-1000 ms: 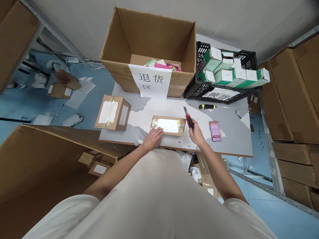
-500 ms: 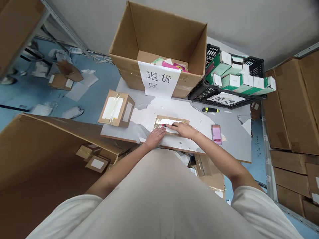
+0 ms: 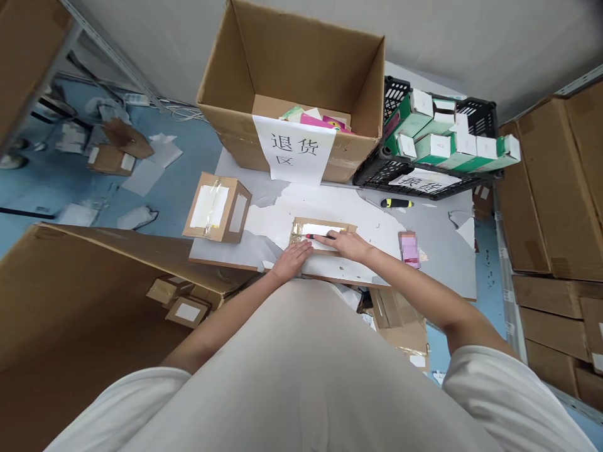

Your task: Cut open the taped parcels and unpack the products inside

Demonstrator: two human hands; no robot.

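Note:
A small flat cardboard box (image 3: 298,227) with a white label and shiny clear tape lies on the table before me. My right hand (image 3: 348,243) is closed around a slim black tool with a red tip, seemingly a utility knife (image 3: 309,236), and rests over the box with the index finger stretched along it. The red tip points left, over the taped left part of the label. My left hand (image 3: 293,257) lies with flat fingers at the box's near left edge, its fingertips touching the box. Any blade is too small to make out.
On the table (image 3: 447,270) stand a taped carton (image 3: 235,213), a big open box (image 3: 226,129) with a paper sign and a black crate (image 3: 377,172) of green-white boxes. A black-yellow cutter (image 3: 397,203) and a phone (image 3: 409,249) lie rightward. A huge carton (image 3: 94,282) opens at left.
The view has shifted slightly. Both hands stay at nearly the same places on the small box, and the red-tipped tool has barely moved.

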